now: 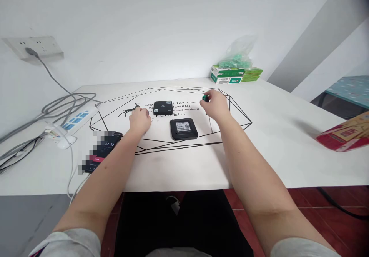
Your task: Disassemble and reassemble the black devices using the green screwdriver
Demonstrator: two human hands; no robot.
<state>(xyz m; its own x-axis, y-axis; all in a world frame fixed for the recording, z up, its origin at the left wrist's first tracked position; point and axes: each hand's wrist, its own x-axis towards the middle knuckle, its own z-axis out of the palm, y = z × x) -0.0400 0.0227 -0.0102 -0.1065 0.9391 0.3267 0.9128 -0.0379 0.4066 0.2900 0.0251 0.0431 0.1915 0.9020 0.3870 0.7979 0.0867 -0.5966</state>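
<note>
My right hand [215, 105] is closed around a small green object [205, 98] that pokes out past my fingers; a thin shaft seems to hang below the hand. My left hand [140, 120] rests on the white table [288, 134] with its fingers curled down, and what lies under them is hidden. Between my hands lie two small black square devices: one [163, 107] farther back, the other [183, 129] nearer, with a white label on top. Both sit on printed black line art and lettering.
A phone [102, 151] with a lit screen lies at the left near the table's front edge. A white power strip [72, 124] and grey cables are at the far left. Green-and-white boxes [227, 75] stand at the back. A red carton [344, 136] juts in at right.
</note>
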